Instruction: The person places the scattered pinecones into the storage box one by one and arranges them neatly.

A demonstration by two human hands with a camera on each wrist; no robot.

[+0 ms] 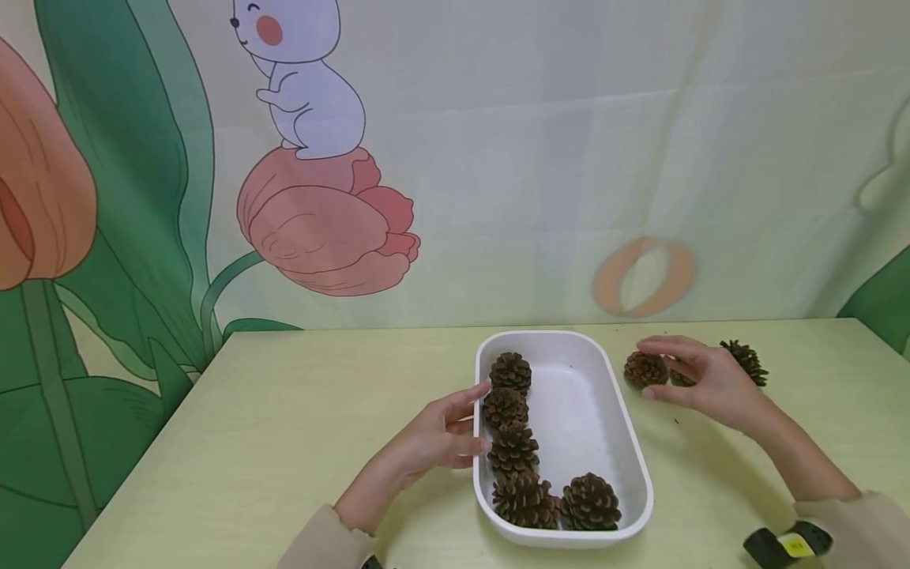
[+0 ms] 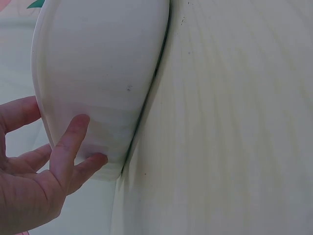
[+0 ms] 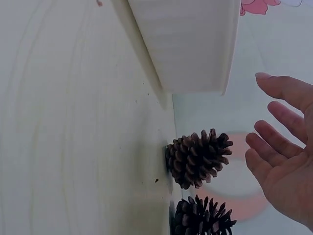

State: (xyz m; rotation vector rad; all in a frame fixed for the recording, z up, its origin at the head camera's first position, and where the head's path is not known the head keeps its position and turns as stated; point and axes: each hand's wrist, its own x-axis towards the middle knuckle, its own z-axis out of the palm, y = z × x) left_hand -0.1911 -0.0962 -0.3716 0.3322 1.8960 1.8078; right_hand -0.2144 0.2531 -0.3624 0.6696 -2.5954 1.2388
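Observation:
A white tray (image 1: 576, 395) stands on the table, with brown pine cones (image 1: 513, 448) lined along its left side and another pine cone (image 1: 590, 502) at its near end. My left hand (image 1: 444, 431) holds the tray's left rim; in the left wrist view, two fingertips (image 2: 80, 122) press its outer wall. Right of the tray, my right hand (image 1: 700, 379) hovers with thumb and fingers spread around a pine cone (image 1: 645, 369), holding nothing. The right wrist view shows a gap between the fingers and the nearer pine cone (image 3: 195, 159).
Partly hidden behind the right hand is one pine cone (image 1: 681, 376); another pine cone (image 1: 743, 362) lies farther right. Small dark crumbs dot the pale yellow table (image 1: 320, 411). A printed curtain (image 1: 498, 197) hangs along the table's back edge.

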